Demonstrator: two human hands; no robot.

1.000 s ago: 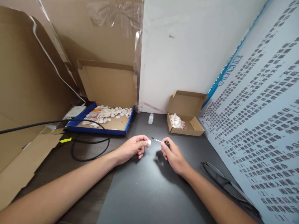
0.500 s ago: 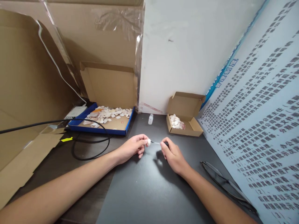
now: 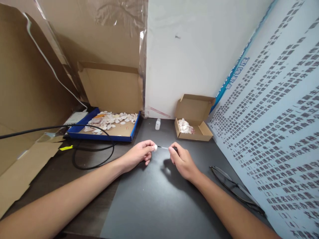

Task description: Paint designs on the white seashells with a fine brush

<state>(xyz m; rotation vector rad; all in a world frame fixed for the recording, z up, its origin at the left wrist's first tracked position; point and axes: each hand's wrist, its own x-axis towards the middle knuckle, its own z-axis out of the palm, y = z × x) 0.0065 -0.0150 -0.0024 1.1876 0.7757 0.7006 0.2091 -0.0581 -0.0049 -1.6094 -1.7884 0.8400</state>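
Note:
Between the thumb and fingers of my left hand (image 3: 139, 155) is a small white shell (image 3: 156, 147), its face turned to the right. My right hand (image 3: 183, 162) grips the black cap end of a small thin brush (image 3: 163, 147) with a clear stem. The dark brush tip points left and is at the shell or just short of it; I cannot tell if they touch. Beyond my hands a small clear glass bottle (image 3: 158, 124) stands upright without a cap on the dark table mat (image 3: 144, 205).
At the back left, a blue-edged cardboard box (image 3: 119, 138) holds many shells. A smaller cardboard box (image 3: 193, 136) with white shells stands back right. A black cable (image 3: 93, 167) loops left of my hands. Folded eyeglasses (image 3: 236, 189) lie right, beside a printed poster (image 3: 279, 132).
The whole view has shifted slightly, so everything sits a little further left and higher. Both hands keep the shell and the brush in nearly the same position.

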